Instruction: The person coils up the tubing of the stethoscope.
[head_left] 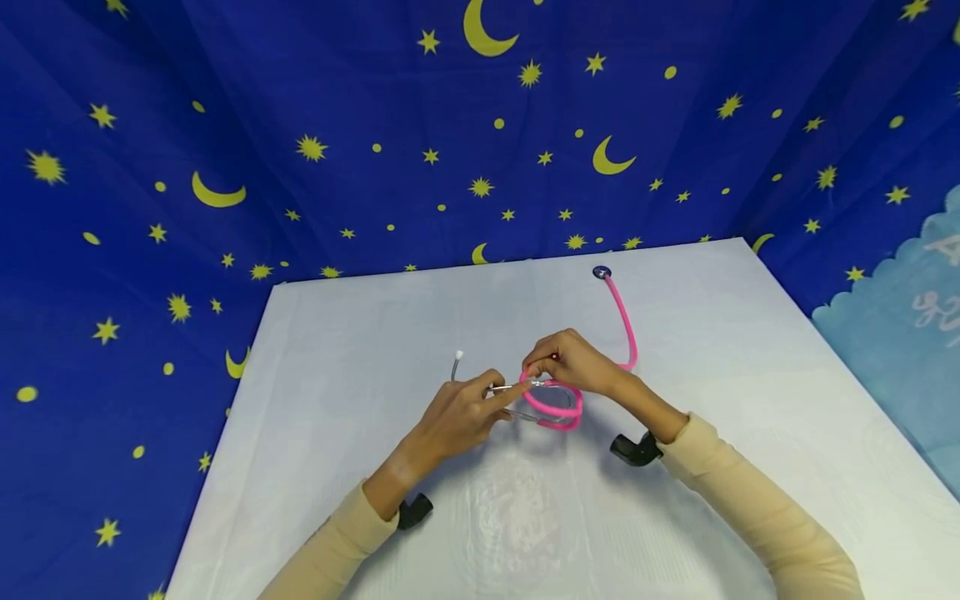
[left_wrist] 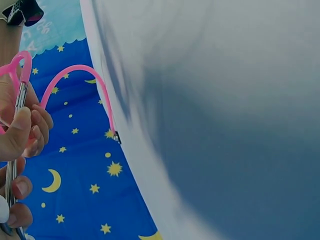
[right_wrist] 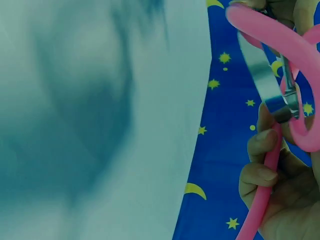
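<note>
Stethoscope [head_left: 577, 407] held over bench [head_left: 360, 350], chestpiece [head_left: 602, 272] lying near far edge — left hand [head_left: 463, 408] has fingers pinching metal eartubes [left_wrist: 20, 97], right hand [head_left: 576, 362] grips pink tubing [right_wrist: 257, 212]. Probably light; tubing soft, springy; 2 eartubes stiffer, slicker — best hold where tubing meets metal.

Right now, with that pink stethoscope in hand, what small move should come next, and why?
Perhaps draw in the trailing pink tubing with the right hand: the left hand holds the metal ear tubes beside a pink loop, while the chest piece lies out near the far edge of the table.
</note>
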